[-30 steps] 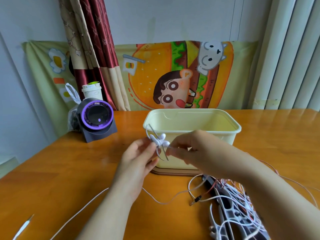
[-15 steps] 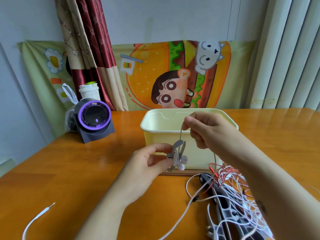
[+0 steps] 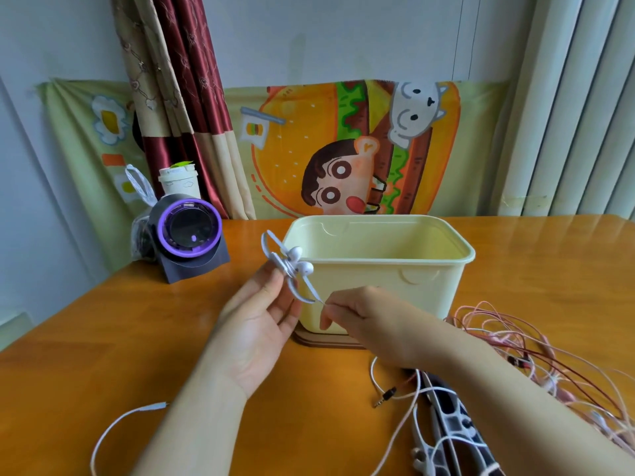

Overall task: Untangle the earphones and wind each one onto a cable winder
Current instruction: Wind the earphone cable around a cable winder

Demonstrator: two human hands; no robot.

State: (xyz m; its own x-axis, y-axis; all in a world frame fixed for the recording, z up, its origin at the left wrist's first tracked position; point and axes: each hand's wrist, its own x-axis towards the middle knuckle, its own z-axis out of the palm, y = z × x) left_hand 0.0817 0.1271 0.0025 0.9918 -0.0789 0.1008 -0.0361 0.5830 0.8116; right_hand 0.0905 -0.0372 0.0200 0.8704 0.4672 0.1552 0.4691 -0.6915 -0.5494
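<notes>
Fingers (image 3: 271,281) of left hand (image 3: 256,324): closed in a pinch on cable winder (image 3: 276,258), centre frame, earbuds (image 3: 307,267) seated on it. Fingers (image 3: 335,309) of right hand (image 3: 371,321): pinching white cable (image 3: 118,418) just below winder. I judge winding barely begun; most cable trails across table (image 3: 86,338) to lower left. Pink-red tangle (image 3: 529,369), lower right: untouched, all left to do. Yellow tub (image 3: 395,286) behind.
</notes>
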